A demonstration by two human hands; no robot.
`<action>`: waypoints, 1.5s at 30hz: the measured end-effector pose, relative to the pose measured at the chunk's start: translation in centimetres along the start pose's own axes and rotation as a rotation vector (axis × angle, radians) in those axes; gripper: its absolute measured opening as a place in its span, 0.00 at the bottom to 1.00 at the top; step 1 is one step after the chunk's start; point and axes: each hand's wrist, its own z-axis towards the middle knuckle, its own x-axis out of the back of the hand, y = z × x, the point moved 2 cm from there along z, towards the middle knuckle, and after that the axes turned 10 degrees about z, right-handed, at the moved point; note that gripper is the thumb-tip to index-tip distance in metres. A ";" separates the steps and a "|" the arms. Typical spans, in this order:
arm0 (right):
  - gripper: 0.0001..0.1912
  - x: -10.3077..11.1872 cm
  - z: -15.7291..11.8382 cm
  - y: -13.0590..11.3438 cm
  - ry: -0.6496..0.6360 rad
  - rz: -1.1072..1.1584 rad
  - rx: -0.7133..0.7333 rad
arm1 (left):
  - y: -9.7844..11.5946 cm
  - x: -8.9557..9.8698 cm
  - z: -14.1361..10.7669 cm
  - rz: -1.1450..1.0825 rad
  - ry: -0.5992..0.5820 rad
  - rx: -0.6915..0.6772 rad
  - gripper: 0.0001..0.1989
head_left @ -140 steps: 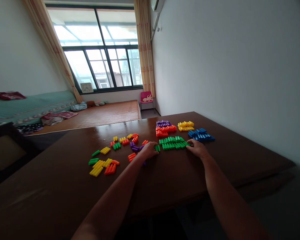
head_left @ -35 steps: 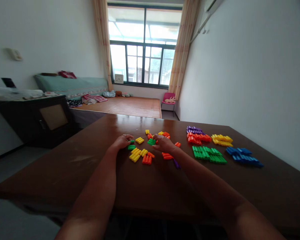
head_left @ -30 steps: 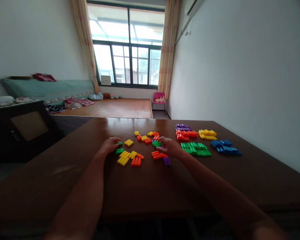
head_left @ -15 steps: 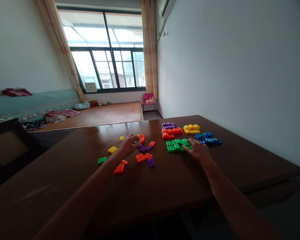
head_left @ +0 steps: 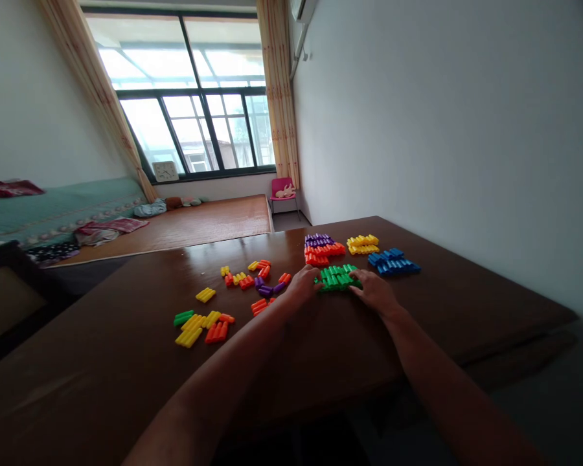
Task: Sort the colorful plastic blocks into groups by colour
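A pile of green ridged plastic pieces (head_left: 339, 277) lies on the dark brown table (head_left: 315, 362). At its left end is my left hand (head_left: 302, 286), fingers bent and closed around a green piece that shows at the fingertips. My right hand (head_left: 376, 292) holds the pile's right end, thumb in front and fingers behind. Just beyond are rows of purple pieces (head_left: 319, 240) and orange pieces (head_left: 324, 251). My left forearm partly hides some orange pieces (head_left: 259, 306).
Yellow pieces (head_left: 363, 244) and blue pieces (head_left: 394, 261) are grouped at the right. Loose yellow pieces (head_left: 189, 335), orange pieces (head_left: 216, 332), a green piece (head_left: 183, 318) and purple pieces (head_left: 265, 291) are scattered at the left. A white wall (head_left: 442, 162) rises beyond the right edge.
My left hand has moved right from the scattered pieces to the green pile's left end, a green piece in its fingers. My right hand stays at the right end. The view has shifted slightly.
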 end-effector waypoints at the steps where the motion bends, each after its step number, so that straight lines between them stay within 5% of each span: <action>1: 0.14 -0.1 0.0 0.2 -0.001 0.012 0.000 | 0.0 -0.3 0.1 -0.007 -0.009 -0.005 0.08; 14: 0.11 -0.2 0.4 -0.2 0.021 0.049 -0.004 | 0.6 -1.0 0.4 -0.037 0.004 -0.104 0.13; 21: 0.17 0.3 0.0 -0.3 0.167 0.133 0.027 | -0.4 2.0 -2.3 0.012 0.053 -0.170 0.14; 24: 0.17 0.2 -0.1 -0.1 0.226 0.134 0.044 | -3.4 4.9 -4.3 0.094 0.061 -0.103 0.12; 27: 0.17 -0.1 -0.2 0.2 0.247 0.122 0.081 | -8.9 8.6 -7.4 0.179 0.023 0.112 0.12; 31: 0.18 -0.3 -0.4 0.0 0.272 0.085 0.107 | -17.4 13.0 -13.8 0.127 -0.187 0.518 0.13; 34: 0.18 -0.5 -0.4 -1.6 0.280 0.094 0.160 | -21.4 14.7 -18.6 0.035 -0.273 0.553 0.12; 38: 0.16 -1.1 -0.3 -6.5 0.146 0.137 0.330 | -23.3 14.6 -22.5 -0.291 -0.251 0.517 0.18; 42: 0.15 -2.4 -0.1 -12.5 -0.085 0.201 0.458 | -23.7 13.7 -23.7 -0.337 -0.134 0.474 0.23; 45: 0.15 -3.6 0.2 -15.7 -0.142 0.287 0.471 | -24.0 13.1 -23.9 -0.300 -0.088 0.495 0.28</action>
